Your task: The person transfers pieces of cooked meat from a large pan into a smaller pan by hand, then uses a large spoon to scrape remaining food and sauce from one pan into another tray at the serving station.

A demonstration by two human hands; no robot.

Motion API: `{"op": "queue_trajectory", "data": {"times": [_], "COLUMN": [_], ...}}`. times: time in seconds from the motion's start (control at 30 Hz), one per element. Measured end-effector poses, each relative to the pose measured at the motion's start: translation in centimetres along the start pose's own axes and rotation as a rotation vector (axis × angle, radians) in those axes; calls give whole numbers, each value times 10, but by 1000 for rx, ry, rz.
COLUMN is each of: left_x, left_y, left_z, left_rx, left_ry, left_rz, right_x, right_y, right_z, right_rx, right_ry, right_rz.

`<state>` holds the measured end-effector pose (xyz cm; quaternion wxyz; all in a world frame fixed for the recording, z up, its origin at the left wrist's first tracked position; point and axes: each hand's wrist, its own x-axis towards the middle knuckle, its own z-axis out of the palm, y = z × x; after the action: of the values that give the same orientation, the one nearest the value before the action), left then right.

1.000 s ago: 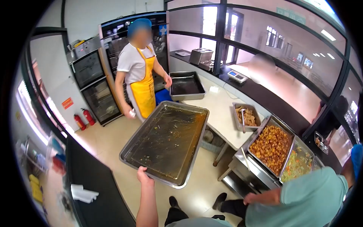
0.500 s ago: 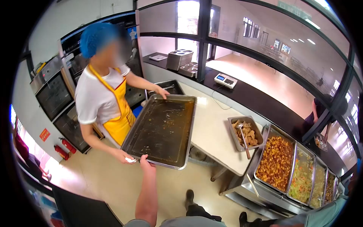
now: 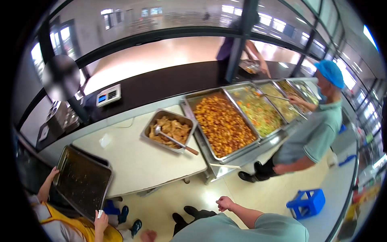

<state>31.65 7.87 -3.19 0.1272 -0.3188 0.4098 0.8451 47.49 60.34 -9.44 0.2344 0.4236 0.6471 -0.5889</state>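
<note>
My right hand (image 3: pixel 224 203) hangs in front of my body above the floor, its fingers curled in and nothing seen in them. At the bottom edge, my left hand (image 3: pixel 149 235) is blurred and partly cut off, so its fingers cannot be made out. It is apart from the large dark baking tray (image 3: pixel 82 183), which a co-worker in a yellow apron (image 3: pixel 76 222) holds with both hands at the left. On the cream table stands a steel pan (image 3: pixel 146 137) of brown meat pieces (image 3: pixel 177 128), with a wooden-handled ladle (image 3: pixel 171 139) resting in it.
Several steel food pans (image 3: pixel 238 151) line the serving counter at right. Beside them another co-worker in a blue cap (image 3: pixel 318 129) holds a long-handled utensil. A blue stool (image 3: pixel 308 203) stands right, and a scale (image 3: pixel 109 95) sits on the black ledge. Someone (image 3: pixel 252 52) stands beyond the frame.
My view has swung to the right. My left hand has let go of the baking tray and dropped low; the co-worker in the apron now holds it alone. My right hand has come into view.
</note>
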Motion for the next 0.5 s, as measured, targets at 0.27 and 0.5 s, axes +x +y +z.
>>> {"op": "queue_trajectory", "data": {"times": [0.27, 0.5], "left_x": [88, 130], "left_y": [143, 197], "left_z": [7, -15], "left_rx": [17, 103], "left_ry": [-9, -81], "left_rz": [34, -18], "right_x": [-96, -197], "right_y": [145, 174], "right_z": [17, 73], "right_rx": [357, 319], "right_ry": [376, 445], "right_rz": [309, 412]}}
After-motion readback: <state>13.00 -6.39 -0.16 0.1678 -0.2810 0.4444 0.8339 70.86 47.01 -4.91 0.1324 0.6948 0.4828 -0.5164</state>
